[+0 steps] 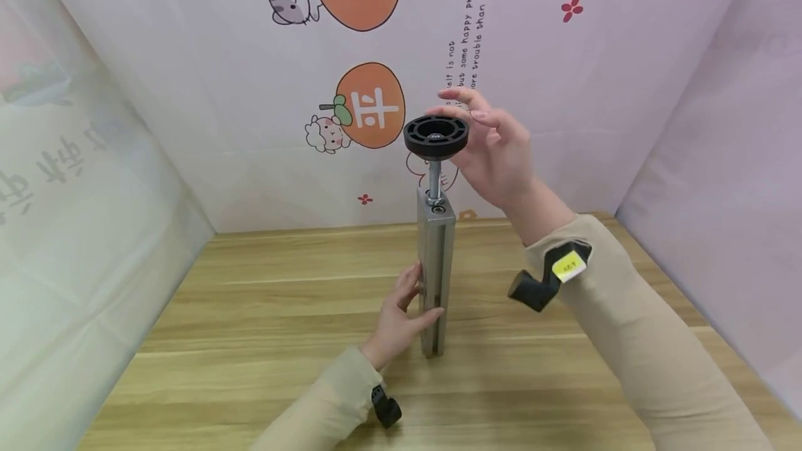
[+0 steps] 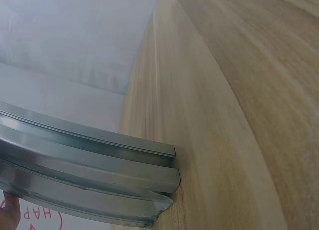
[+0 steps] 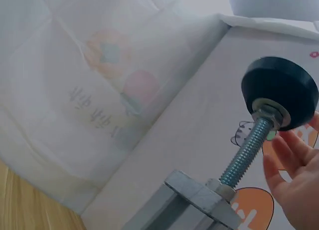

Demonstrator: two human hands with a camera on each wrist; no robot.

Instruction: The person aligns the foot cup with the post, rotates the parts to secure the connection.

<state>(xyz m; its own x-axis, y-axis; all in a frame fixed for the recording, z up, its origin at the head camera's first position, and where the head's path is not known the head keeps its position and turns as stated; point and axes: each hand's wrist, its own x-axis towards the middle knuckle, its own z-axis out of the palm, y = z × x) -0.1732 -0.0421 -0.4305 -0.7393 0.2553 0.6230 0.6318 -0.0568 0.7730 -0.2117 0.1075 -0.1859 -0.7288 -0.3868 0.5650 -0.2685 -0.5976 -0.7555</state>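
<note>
A silver aluminium profile (image 1: pixel 435 263) stands upright on the wooden table. Out of its top end rises a threaded stud (image 3: pixel 245 155), bearing a round black levelling foot (image 1: pixel 436 138) with a nut beneath it. My left hand (image 1: pixel 397 322) grips the profile low down, thumb on the near side and fingers on the left. In the left wrist view the profile's grooved lower end (image 2: pixel 99 165) meets the table. Beside the foot, my right hand (image 1: pixel 495 152) has loosely bent, spread fingers at its far right rim; whether they touch it, I cannot tell.
The wooden table (image 1: pixel 282 312) spreads around the profile. White printed cloth (image 1: pixel 250 124) hangs behind it, and pale cloth sides (image 1: pixel 81 228) flank the table left and right. A black camera mount (image 1: pixel 541 280) sits on the right sleeve, another mount (image 1: pixel 385 408) on the left.
</note>
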